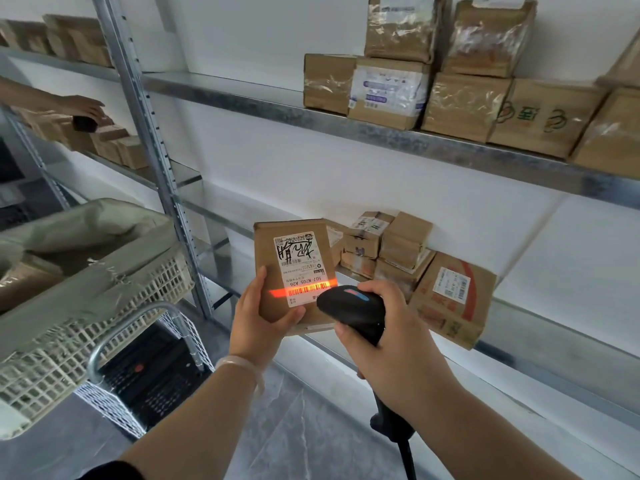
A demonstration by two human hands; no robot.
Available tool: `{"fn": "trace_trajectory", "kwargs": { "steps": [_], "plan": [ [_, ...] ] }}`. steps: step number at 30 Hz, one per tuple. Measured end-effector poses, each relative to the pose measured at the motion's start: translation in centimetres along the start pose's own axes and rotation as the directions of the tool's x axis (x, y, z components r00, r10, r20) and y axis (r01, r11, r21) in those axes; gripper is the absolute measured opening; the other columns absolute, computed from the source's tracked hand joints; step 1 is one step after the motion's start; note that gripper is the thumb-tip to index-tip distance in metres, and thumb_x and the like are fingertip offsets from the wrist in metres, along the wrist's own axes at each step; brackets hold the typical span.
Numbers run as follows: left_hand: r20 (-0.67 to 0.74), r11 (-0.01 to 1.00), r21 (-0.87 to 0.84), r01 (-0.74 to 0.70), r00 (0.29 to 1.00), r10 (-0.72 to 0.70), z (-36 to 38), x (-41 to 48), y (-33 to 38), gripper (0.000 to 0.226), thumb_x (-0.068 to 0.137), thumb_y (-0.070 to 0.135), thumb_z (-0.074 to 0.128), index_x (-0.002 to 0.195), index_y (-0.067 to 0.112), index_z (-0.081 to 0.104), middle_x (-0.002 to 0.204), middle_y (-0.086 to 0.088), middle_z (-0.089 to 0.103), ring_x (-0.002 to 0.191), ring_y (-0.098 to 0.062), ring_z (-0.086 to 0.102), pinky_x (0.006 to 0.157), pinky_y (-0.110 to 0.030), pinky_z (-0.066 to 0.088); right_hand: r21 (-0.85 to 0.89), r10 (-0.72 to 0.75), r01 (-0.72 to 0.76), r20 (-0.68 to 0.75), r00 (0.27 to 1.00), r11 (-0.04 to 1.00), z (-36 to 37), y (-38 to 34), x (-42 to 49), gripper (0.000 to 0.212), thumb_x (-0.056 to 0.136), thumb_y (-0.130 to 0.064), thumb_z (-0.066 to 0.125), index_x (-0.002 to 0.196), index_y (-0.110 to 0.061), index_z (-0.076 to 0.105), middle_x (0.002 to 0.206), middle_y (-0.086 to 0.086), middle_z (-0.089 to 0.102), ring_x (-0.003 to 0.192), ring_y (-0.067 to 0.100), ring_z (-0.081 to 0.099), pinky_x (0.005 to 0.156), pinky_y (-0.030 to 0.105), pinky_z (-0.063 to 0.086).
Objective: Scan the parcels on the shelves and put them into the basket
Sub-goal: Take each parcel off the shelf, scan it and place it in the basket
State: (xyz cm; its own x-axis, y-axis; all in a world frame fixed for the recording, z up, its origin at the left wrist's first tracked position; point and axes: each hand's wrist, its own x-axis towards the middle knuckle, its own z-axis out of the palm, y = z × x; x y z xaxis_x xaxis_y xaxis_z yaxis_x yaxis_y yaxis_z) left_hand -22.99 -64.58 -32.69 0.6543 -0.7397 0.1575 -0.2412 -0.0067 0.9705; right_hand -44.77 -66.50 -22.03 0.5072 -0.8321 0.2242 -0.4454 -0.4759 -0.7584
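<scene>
My left hand (258,322) holds a small brown parcel (270,251) upright in front of the lower shelf, its white label facing me. An orange scan line crosses the barcode on that label. My right hand (391,334) grips a black handheld scanner (353,308), its head pointing at the label from the right. More brown parcels (405,244) lie on the lower shelf behind, and a larger one (450,299) leans at the right. The white lattice basket (104,306), lined with a grey bag, stands on a cart at the left.
The upper shelf (346,128) carries stacked cardboard boxes (464,105). A grey metal upright (149,133) divides the shelving. At far left another person's hand (83,105) holds a dark scanner over small boxes. A black crate (152,372) sits under the cart's handle (114,334).
</scene>
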Motion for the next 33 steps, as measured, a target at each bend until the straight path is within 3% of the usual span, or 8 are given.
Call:
{"fn": "trace_trajectory", "kwargs": {
  "steps": [10,17,21,23,27,33],
  "plan": [
    [-0.056,0.999,0.024,0.039,0.998,-0.038,-3.4,3.6,-1.9,0.098,0.073,0.023,0.087,0.152,0.037,0.031,0.141,0.002,0.046,0.126,-0.016,0.051,0.108,-0.042,0.046,-0.034,-0.048,0.05,0.064,0.997,0.998,3.1,-1.4,3.9,0.045,0.081,-0.048,0.071,0.112,-0.052,0.037,0.089,-0.032,0.058,0.071,0.005,0.067,0.067,0.028,0.059],
    [-0.154,0.994,0.058,0.087,0.985,-0.077,-4.4,7.4,-3.0,0.1,0.071,0.026,0.089,0.152,0.037,0.032,0.143,0.002,0.045,0.128,-0.016,0.048,0.111,-0.043,0.042,-0.036,-0.119,0.125,0.134,0.984,0.991,5.7,-0.5,10.5,0.05,0.083,-0.047,0.069,0.119,-0.051,0.034,0.106,-0.025,0.06,0.087,0.005,0.065,0.078,0.031,0.056],
    [-0.23,0.992,0.021,0.121,0.967,-0.113,-5.5,10.3,-3.2,0.099,0.072,0.024,0.089,0.152,0.036,0.032,0.142,0.001,0.045,0.128,-0.018,0.049,0.11,-0.045,0.044,0.037,-0.204,0.201,0.178,0.963,0.979,8.2,0.4,16.4,0.051,0.083,-0.042,0.072,0.116,-0.053,0.035,0.103,-0.035,0.05,0.09,0.0,0.06,0.07,0.007,0.048],
    [-0.284,0.991,0.016,0.135,0.951,-0.125,-6.1,11.7,-3.1,0.099,0.071,0.023,0.089,0.152,0.035,0.033,0.142,-0.001,0.046,0.126,-0.018,0.051,0.108,-0.044,0.046,0.063,-0.246,0.238,0.199,0.949,0.969,9.6,0.5,19.6,0.051,0.083,-0.043,0.071,0.117,-0.052,0.035,0.104,-0.029,0.054,0.089,0.001,0.059,0.065,0.006,0.047],
    [-0.394,0.989,0.018,0.148,0.91,-0.129,-7.5,14.4,-2.6,0.096,0.072,0.023,0.088,0.151,0.029,0.036,0.141,0.001,0.049,0.124,-0.016,0.053,0.107,-0.038,0.047,0.135,-0.311,0.285,0.258,0.915,0.949,13.0,0.3,24.9,0.053,0.084,-0.043,0.07,0.125,-0.047,0.036,0.113,-0.016,0.061,0.092,0.011,0.065,0.073,0.027,0.056],
    [-0.545,0.982,-0.006,0.188,0.823,-0.161,-10.4,16.7,-2.6,0.094,0.072,0.028,0.087,0.151,0.031,0.036,0.131,0.012,0.049,0.11,-0.004,0.054,0.083,-0.005,0.044,0.203,-0.418,0.371,0.3,0.858,0.906,18.8,-1.4,30.4,0.056,0.085,-0.039,0.071,0.13,-0.038,0.039,0.122,-0.008,0.063,0.102,0.017,0.064,0.076,0.028,0.053]
  ]
}}
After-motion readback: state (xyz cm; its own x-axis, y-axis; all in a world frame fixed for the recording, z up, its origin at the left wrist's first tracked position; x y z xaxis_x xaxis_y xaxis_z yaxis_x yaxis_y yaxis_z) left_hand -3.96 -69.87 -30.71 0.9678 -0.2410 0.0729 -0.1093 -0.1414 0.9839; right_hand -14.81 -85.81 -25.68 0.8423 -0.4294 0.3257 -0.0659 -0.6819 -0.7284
